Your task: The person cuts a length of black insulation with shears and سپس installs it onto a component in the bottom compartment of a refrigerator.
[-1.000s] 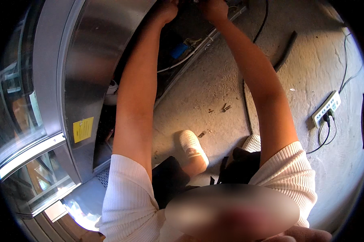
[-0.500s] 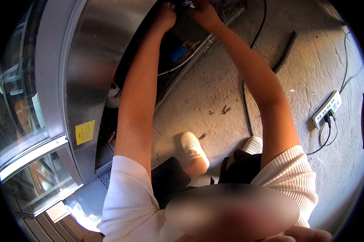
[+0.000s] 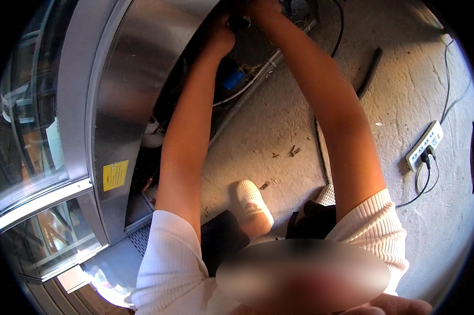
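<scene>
Both my arms reach forward into the dark open base of a metal cabinet (image 3: 137,52). My left hand (image 3: 221,38) is half lost in shadow at the opening, its fingers bent inward round something too dark to make out. Close beside it on the right, my right hand (image 3: 262,9) is cut by the top edge, and its fingers look curled too. A small dark piece with bright glints (image 3: 246,22) shows between the hands; its kind is unclear. Below them inside the base lie a blue part (image 3: 233,80) and a pale cable (image 3: 242,93).
A metal rail (image 3: 232,119) edges the cabinet's opening. On the concrete floor lie several small screw-like pieces (image 3: 295,151), a dark tube (image 3: 372,71) and a black cable (image 3: 338,31). A white power strip (image 3: 425,145) with a plug stands right. My shoe (image 3: 253,198) is near.
The cabinet and floor have shifted slightly right and down in view. My right hand has gone further up toward the top edge, while my left hand appears slightly lower and deeper in shadow.
</scene>
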